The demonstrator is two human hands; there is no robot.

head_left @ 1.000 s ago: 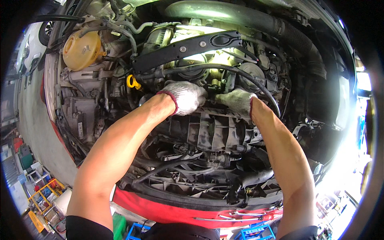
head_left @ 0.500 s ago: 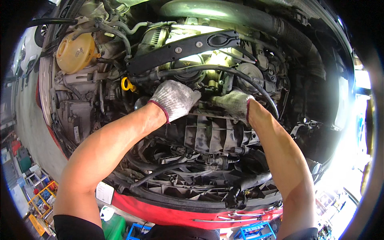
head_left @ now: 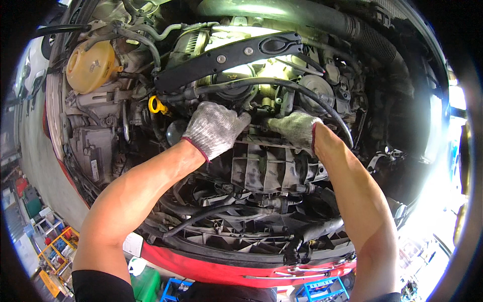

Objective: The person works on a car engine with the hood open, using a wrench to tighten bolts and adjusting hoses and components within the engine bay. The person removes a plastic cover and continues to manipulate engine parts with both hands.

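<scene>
Both my hands wear grey knit gloves with dark red cuffs and are down in a car's engine bay. My left hand [head_left: 216,130] is closed, thumb side toward the middle, beside the round black oil filler cap [head_left: 232,83]. Its fingers curl out of sight, so what they grip is hidden. My right hand [head_left: 294,130] is closed too, reaching inward at the same engine section, fingertips among small dark fittings. Between and in front of the hands lies the ribbed black intake manifold [head_left: 274,168]. A black hose [head_left: 282,84] arches just beyond both hands.
A long black bar [head_left: 221,59] with a looped end lies across the engine, bright light around it. The yellow dipstick handle [head_left: 157,105] and yellowish coolant tank [head_left: 90,67] are at left. Wrenches [head_left: 302,274] rest on the red front edge, above blue racks [head_left: 322,290].
My left hand has shifted slightly nearer to me and left, still closed. My right hand stays almost in place. The whole view has moved a little.
</scene>
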